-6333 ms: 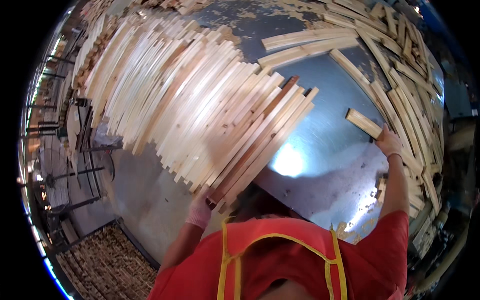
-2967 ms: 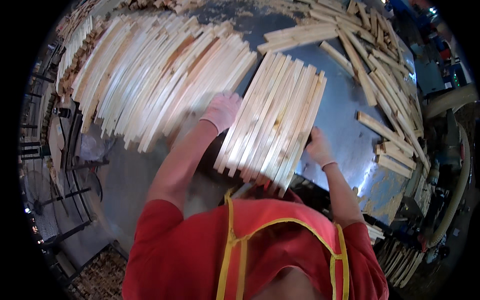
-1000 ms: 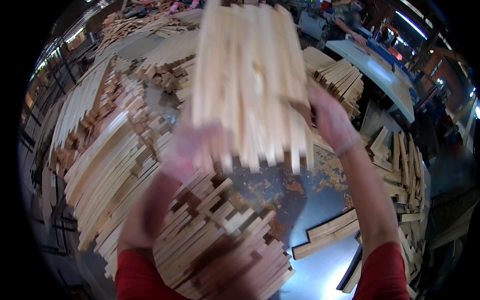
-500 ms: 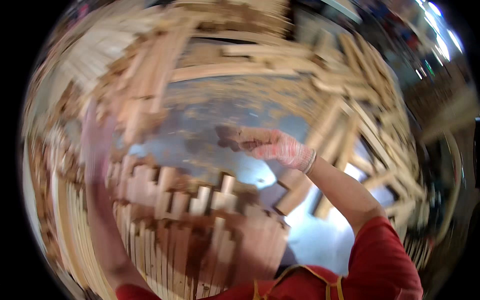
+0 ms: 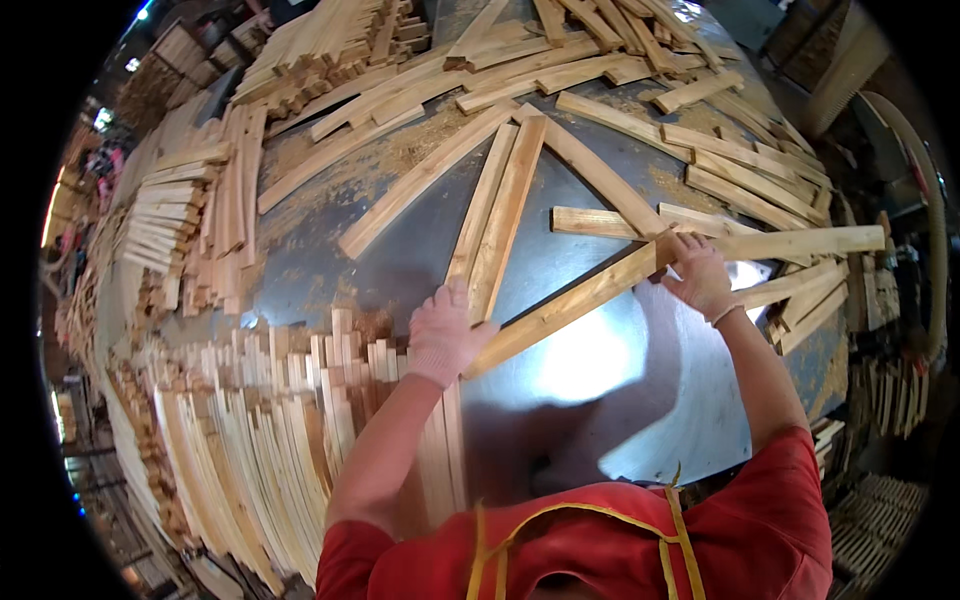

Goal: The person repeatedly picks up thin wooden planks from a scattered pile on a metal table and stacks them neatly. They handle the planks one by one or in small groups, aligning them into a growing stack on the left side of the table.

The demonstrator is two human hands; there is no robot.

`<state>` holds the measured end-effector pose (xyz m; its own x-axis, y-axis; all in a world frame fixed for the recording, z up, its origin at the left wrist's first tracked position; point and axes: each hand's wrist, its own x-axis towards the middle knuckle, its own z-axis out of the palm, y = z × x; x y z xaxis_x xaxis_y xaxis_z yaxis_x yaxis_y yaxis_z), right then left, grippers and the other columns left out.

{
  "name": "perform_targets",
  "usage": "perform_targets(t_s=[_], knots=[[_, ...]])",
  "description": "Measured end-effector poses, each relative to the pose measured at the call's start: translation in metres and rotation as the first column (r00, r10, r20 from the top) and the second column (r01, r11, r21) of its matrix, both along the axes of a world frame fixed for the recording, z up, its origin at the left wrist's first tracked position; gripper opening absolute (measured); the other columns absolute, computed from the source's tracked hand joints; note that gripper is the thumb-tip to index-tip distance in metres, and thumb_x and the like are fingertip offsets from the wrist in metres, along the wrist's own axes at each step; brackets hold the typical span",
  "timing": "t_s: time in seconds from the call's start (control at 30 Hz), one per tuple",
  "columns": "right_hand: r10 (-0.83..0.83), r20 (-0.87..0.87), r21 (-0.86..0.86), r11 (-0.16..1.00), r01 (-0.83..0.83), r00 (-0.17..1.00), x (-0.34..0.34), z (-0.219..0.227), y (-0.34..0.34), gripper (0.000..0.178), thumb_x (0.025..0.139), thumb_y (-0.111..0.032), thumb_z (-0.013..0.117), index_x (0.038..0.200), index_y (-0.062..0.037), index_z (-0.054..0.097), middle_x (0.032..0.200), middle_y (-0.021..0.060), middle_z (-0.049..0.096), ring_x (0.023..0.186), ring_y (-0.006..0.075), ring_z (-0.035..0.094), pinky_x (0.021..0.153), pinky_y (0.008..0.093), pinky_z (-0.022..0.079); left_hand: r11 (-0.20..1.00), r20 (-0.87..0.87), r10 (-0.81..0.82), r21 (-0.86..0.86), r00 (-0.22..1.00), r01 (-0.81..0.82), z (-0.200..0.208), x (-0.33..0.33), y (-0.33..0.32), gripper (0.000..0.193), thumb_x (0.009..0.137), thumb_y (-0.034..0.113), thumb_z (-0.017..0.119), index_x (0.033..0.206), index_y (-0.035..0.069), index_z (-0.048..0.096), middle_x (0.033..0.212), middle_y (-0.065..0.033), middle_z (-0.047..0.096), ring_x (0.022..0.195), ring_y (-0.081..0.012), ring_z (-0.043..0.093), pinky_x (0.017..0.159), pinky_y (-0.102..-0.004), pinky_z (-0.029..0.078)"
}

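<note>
Wooden slat [image 5: 570, 309] lay diagonally on the bench [image 5: 560, 268], left hand [image 5: 443, 333] at its near end, thumb spread, right hand [image 5: 703, 277] curled over its far end, whether pinching, unclear. This seemed a gripping step; lifting called for securing both ends.

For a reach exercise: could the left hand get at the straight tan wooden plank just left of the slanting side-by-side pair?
Probably yes: only grey metal tabletop shows between the left hand and the plank.
</note>
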<state>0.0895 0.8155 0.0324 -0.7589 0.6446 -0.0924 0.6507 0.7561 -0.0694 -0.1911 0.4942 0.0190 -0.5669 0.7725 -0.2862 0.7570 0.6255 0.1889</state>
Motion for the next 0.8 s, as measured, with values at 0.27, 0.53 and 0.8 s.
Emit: perform_targets(t_s=[0.27, 0.53, 0.8], knots=[[0.515, 0.122, 0.084, 0.846, -0.526, 0.848, -0.042, -0.002, -0.002, 0.065, 0.084, -0.033, 0.076, 0.144, -0.0172, 0.057, 0.125, 0.0095, 0.068, 0.127, 0.0322, 0.059, 0.113, 0.0522, 0.038, 0.949, -0.146, 0.313, 0.081, 0.939, -0.304, -0.014, 0.001, 0.064, 0.098, 0.084, 0.039, 0.078, 0.166, 0.014, 0.030, 0.131, -0.0182, 0.063, 0.118, -0.0394, 0.064, 0.102, -0.0485, 0.053], [0.480, 0.059, -0.264, 0.853, -0.450, 0.875, 0.062, 0.062, 0.051, 0.057, 0.081, -0.026, 0.081, 0.135, -0.0131, 0.067, 0.100, 0.0148, 0.074, 0.097, 0.0356, 0.073, 0.083, 0.0465, 0.058, 0.899, -0.059, 0.417, -0.120, 0.907, -0.421, -0.011, -0.004, 0.041, 0.104, 0.080, 0.035, 0.082, 0.167, 0.015, 0.028, 0.137, -0.0277, 0.062, 0.126, -0.0433, 0.063, 0.108, -0.0470, 0.051], [-0.403, -0.101, -0.952, 0.304, 0.029, 0.910, 0.182, -0.012, -0.020, 0.049, 0.097, -0.016, 0.072, 0.144, -0.0081, 0.058, 0.105, 0.0019, 0.070, 0.080, 0.0113, 0.062, 0.072, 0.0279, 0.053, 0.758, 0.559, 0.259, 0.388, 0.788, -0.524, 0.044, 0.029, 0.009, 0.074, 0.085, 0.028, 0.078, 0.150, 0.007, 0.050, 0.121, -0.0221, 0.068, 0.112, -0.0333, 0.067, 0.098, -0.0422, 0.053]])
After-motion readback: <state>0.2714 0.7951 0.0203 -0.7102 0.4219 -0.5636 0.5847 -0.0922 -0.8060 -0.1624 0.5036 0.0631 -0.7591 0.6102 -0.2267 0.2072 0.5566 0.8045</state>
